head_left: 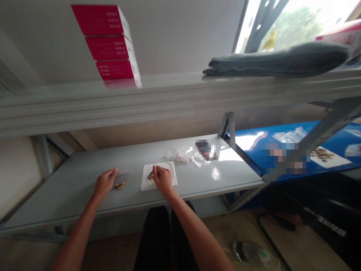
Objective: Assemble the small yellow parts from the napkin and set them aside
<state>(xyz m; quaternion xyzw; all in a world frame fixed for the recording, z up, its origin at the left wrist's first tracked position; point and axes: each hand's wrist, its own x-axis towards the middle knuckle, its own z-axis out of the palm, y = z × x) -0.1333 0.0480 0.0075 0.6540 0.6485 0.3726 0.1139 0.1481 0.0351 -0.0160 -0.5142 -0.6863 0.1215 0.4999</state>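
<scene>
Grey table | left grip open, empty | right grip pinching yellow pieces on napkin

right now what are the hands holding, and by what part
The left hand holds nothing. The right hand's fingertips touch yellow capsules on a white tissue; a grip cannot be told.

Our left hand is open, palm down, with its fingers pointing far and to the right. Our right hand is just right of it, bent down, with its fingertips close together. Our bare left arm and right arm reach out from near us.
</scene>
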